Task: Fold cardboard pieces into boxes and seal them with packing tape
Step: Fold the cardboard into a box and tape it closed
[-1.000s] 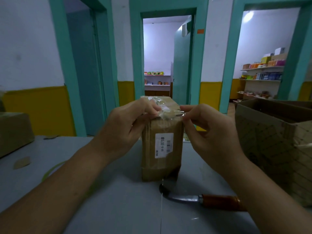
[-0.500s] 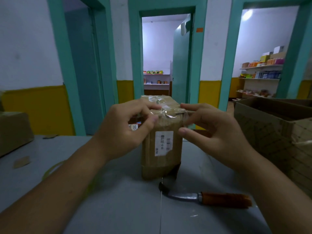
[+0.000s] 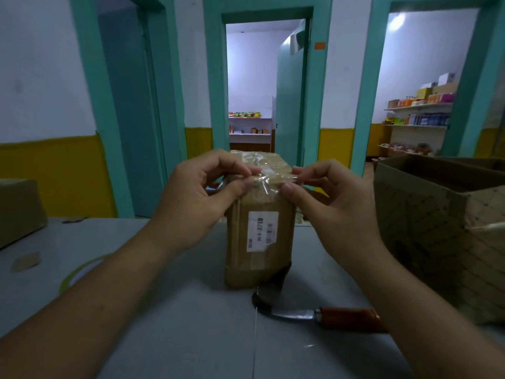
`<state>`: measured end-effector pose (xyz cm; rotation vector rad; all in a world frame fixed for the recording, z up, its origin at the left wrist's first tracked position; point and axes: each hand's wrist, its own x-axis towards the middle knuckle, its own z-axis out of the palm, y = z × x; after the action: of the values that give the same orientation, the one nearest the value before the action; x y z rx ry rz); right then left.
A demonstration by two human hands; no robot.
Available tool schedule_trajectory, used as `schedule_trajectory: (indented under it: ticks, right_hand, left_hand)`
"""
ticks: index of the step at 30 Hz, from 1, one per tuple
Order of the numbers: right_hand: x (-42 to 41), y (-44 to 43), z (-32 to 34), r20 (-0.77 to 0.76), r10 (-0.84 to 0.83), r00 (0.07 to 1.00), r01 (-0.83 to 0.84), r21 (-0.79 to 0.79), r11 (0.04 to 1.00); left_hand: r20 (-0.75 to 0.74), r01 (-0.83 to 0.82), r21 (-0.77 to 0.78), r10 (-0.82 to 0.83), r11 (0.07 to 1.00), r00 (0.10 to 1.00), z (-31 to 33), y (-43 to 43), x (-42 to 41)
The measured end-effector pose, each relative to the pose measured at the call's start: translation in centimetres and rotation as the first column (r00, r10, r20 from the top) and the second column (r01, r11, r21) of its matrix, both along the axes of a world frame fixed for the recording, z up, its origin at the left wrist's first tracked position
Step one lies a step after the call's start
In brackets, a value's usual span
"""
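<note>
Head view: upright brown cardboard box [image 3: 259,242] on grey tabletop [image 3: 177,337].
Left grip [image 3: 196,203]: pinching crinkled clear tape [image 3: 266,184] at box top.
Right grip [image 3: 333,203]: pinching same tape.

I see a middle doorway [image 3: 251,77] framed in teal, its teal door [image 3: 289,105] swung open on the right side, and through it a back room with shelves [image 3: 250,125] of small coloured goods. Right of that doorway a second opening [image 3: 420,64] shows lit shelves [image 3: 418,116] stacked with boxes and bottles, left of it stands a third, darker doorway [image 3: 131,105], and a yellow band [image 3: 49,173] runs low along the white wall on either side. Well in front of the middle doorway lies the grey table [image 3: 177,337], with a wooden-handled knife [image 3: 319,315] flat on it, blade pointing left.
</note>
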<state>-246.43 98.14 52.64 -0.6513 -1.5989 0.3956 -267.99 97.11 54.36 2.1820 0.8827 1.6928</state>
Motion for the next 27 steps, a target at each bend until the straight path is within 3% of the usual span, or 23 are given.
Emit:
schedule_trajectory:
  ticks: [4, 7, 11, 15, 22, 27]
  right_hand:
    - [0.9, 0.2, -0.2, -0.030, 0.026, 0.999, -0.028, -0.049, 0.998]
    - [1.6, 0.3, -0.1, -0.027, 0.038, 0.999, -0.041, -0.114, 0.993]
    - [1.8, 0.4, -0.1, 0.106, 0.007, 0.994, 0.003, -0.093, 0.996]
    - [2.5, 0.8, 0.0, 0.227, -0.068, 0.972, 0.080, -0.046, 0.996]
    - [2.5, 0.8, 0.1, 0.273, -0.045, 0.961, 0.066, -0.069, 0.995]
    - [2.5, 0.8, 0.2, 0.239, -0.005, 0.971, 0.025, -0.078, 0.997]
  left_hand:
    - [0.032, 0.002, 0.050, -0.003, 0.999, 0.999, -0.4, 1.0, -0.9]
    - [0.096, 0.055, -0.011, -0.054, 0.998, 0.994, -0.9, 1.6, -1.7]
    - [-0.001, -0.034, 0.095, 0.034, 0.995, 0.999, -1.2, 2.2, -2.4]
    - [-0.049, -0.001, 0.142, 0.008, 0.990, 0.999, -1.1, 2.0, -2.5]
    - [-0.100, -0.076, 0.144, 0.091, 0.987, 0.991, -0.9, 1.8, -2.2]
    - [-0.108, -0.008, 0.084, 0.017, 0.996, 0.994, -0.7, 1.8, -2.4]
